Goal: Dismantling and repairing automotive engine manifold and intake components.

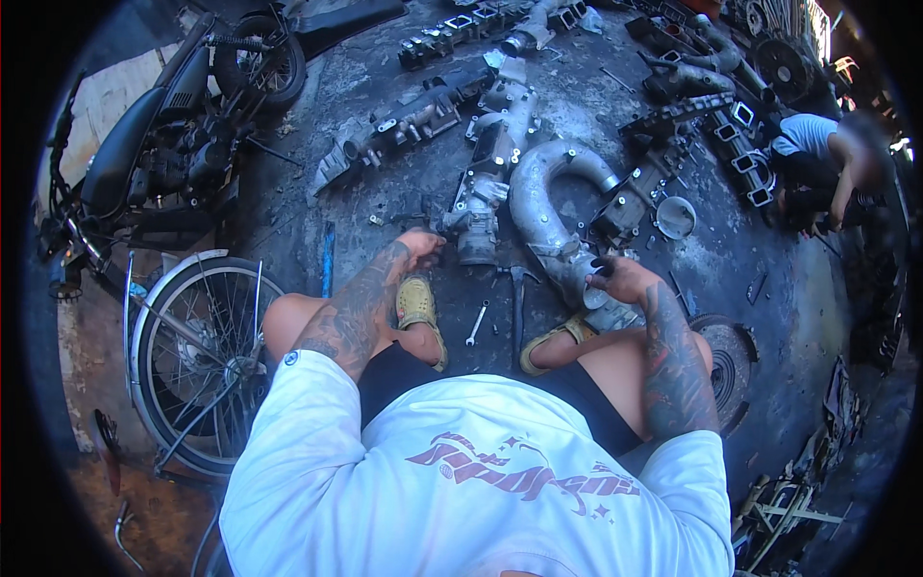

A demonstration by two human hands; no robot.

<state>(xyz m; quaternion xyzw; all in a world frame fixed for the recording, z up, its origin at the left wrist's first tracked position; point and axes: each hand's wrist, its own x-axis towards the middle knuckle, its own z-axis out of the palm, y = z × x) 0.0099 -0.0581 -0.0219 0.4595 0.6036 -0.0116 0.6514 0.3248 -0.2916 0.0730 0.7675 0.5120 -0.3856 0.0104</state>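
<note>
My left hand is closed, its fingers curled beside a squat metal housing. Whatever may be in its fingers is hidden. A small dark metal part lies just beyond it. My right hand has its fingers bent together at the near end of a thick, curved grey metal pipe. The fingertips look black, and I cannot make out what they pinch. Between my feet lie a small wrench and a hammer.
Several engine castings lie across the dark, greasy floor. A motorbike and a spoked wheel stand at left. A round metal dish and a ribbed disc lie at right. Another person crouches at far right.
</note>
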